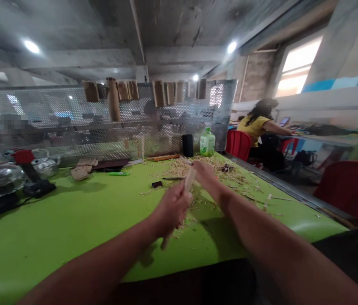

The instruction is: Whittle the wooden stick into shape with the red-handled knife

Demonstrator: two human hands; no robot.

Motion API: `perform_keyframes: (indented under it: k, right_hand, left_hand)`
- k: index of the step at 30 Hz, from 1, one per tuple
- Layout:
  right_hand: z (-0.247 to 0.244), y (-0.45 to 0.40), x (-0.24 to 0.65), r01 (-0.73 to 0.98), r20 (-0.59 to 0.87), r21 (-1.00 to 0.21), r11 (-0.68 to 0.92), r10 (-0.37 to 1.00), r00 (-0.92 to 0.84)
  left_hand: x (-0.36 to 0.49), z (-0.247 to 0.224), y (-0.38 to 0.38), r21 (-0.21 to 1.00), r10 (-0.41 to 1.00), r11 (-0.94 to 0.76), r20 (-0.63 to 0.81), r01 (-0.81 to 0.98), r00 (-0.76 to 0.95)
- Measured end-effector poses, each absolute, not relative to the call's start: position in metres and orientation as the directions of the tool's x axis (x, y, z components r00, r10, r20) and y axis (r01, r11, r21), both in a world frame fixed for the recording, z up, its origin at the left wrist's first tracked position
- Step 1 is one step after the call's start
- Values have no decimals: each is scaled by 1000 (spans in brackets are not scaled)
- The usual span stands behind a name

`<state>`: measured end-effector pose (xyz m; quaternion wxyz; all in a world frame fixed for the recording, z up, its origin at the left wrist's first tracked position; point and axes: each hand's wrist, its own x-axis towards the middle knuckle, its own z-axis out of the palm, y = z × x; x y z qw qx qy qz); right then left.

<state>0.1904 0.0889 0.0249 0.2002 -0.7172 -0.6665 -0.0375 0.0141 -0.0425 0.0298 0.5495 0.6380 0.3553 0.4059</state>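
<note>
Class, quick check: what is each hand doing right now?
Left hand: closed, holding a pale wooden strip.
Right hand: closed on the strip's upper end, slightly blurred.

Lime-green table (54,228), scattered wood shavings (185,167), brown paper scraps (81,170)

Wooden strip (189,180), left hand (170,209), right hand (206,178)

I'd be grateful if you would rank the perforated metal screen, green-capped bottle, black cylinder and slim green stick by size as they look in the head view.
Largest to smallest: perforated metal screen; clear plastic bottle with green cap; upright black cylinder, close to the bottle, so that order is unsure; slim green stick.
</note>
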Motion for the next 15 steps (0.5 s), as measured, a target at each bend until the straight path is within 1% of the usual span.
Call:
perform_keyframes:
  k: [2, 3, 6, 9, 11, 15]
  right_hand:
    - [21, 99, 209, 951, 302, -294, -90, 936, 182]
    - [19, 103, 216, 937, 316, -336, -94, 926, 206]
    - [16, 110, 218, 885, 355, -463, -50, 904, 237]
    - [15, 111, 206, 844, 355, -537, 0, 907, 226]
    - [13, 111, 201, 811, 354, -584, 47, 913, 202]
    - [6, 113, 204, 746, 377, -645, 166, 918, 122]
  left_hand:
    - [16, 28, -44, 985, 863, -163, 173, -62, 474]
    - [16, 27, -41, 982, 863, -157, 188, -105, 469]
    - [7, 26, -23, 969, 887, -57, 159, -239, 434]
    - [-2, 25, -9, 933, 908, 25, 129, -360, 398]
    - [-5, 25, -7, 912, 907, 21, 154, -409, 391]
    - [-5, 27, -10, 901, 895, 10, 185, -435, 405]
